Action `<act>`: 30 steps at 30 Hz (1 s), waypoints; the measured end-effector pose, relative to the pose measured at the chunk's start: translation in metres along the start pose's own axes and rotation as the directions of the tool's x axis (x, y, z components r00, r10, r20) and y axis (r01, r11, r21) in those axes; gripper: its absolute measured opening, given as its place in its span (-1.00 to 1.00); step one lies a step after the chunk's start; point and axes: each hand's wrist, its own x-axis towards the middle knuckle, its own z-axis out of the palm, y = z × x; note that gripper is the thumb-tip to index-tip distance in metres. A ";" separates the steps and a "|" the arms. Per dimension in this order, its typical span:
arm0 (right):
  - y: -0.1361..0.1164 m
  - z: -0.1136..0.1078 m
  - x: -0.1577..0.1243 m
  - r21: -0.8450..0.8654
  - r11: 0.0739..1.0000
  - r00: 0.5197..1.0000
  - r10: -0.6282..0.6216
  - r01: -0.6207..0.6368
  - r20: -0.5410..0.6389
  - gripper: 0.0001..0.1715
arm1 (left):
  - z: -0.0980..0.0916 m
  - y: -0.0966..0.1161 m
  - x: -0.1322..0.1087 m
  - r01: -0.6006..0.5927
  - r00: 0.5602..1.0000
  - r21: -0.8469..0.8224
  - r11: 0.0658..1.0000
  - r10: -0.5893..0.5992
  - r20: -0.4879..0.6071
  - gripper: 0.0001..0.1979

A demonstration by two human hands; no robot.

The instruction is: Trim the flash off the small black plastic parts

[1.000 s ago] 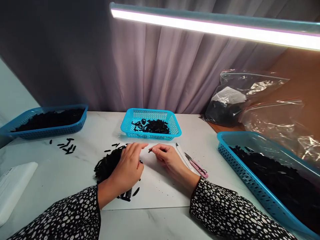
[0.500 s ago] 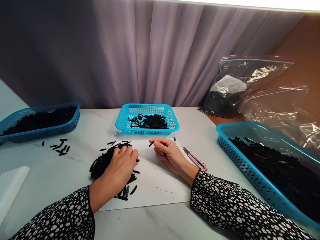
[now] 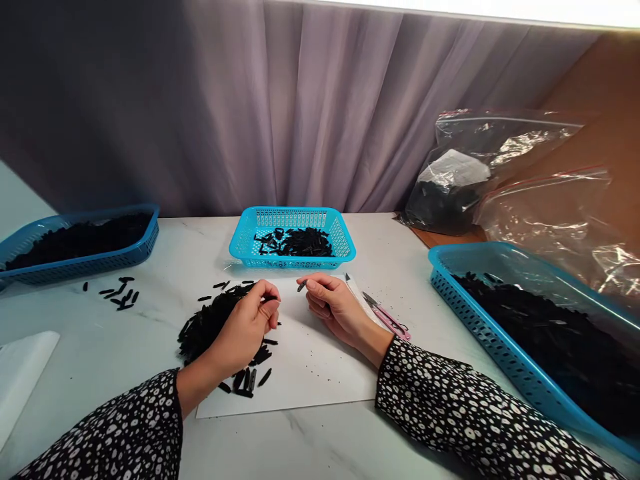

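My right hand (image 3: 334,305) pinches a small, slim black piece (image 3: 301,285) between thumb and forefinger, above a white sheet (image 3: 320,373). Lifted over the right side of a pile of similar black pieces (image 3: 207,323), my left hand (image 3: 249,325) has its thumb and fingers closed together. A bit of black shows between them, most of it covered by the fingers. Several loose black pieces (image 3: 245,381) lie at the near edge of the pile. Behind both hands stands a light blue perforated basket (image 3: 293,263) with more black pieces inside.
Pink-handled scissors (image 3: 387,319) and a pointed blade (image 3: 349,277) lie right of my right hand. Blue baskets of black pieces stand at the left (image 3: 80,267) and right (image 3: 480,327). Clear zip bags (image 3: 450,173) are at the back right. Several pieces (image 3: 120,293) lie on the left tabletop.
My left hand has risen off the pile and turned, its thumb and fingers now closed around a bit of black. The piece in my right hand has tilted slightly.
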 end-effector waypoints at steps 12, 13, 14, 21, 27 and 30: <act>0.002 0.001 0.000 0.025 0.999 1.000 -0.026 0.026 0.002 -0.60 | 0.006 -0.002 0.004 0.227 0.972 -0.572 0.788 -0.220 0.082 -0.75; 0.002 0.001 0.000 0.029 0.999 1.000 -0.028 0.028 0.003 -0.59 | 0.006 -0.002 0.005 0.225 0.972 -0.581 0.782 -0.222 0.077 -0.73; 0.002 0.001 0.000 0.035 0.999 1.000 -0.029 0.029 0.004 -0.58 | 0.006 -0.003 0.005 0.225 0.972 -0.588 0.777 -0.224 0.076 -0.71; 0.002 0.004 -0.001 0.066 0.998 1.000 -0.006 0.006 0.012 -0.49 | 0.011 -0.001 0.004 0.226 0.973 -0.592 0.774 -0.212 0.095 -0.74; 0.005 0.006 -0.001 0.057 0.998 1.000 -0.011 0.010 0.016 -0.53 | 0.017 0.003 0.005 0.162 0.984 -0.574 0.802 -0.175 0.033 -0.70; 0.005 0.007 -0.002 0.057 0.998 1.000 -0.010 0.008 0.019 -0.60 | 0.019 0.003 0.005 0.188 0.980 -0.568 0.801 -0.193 0.052 -0.69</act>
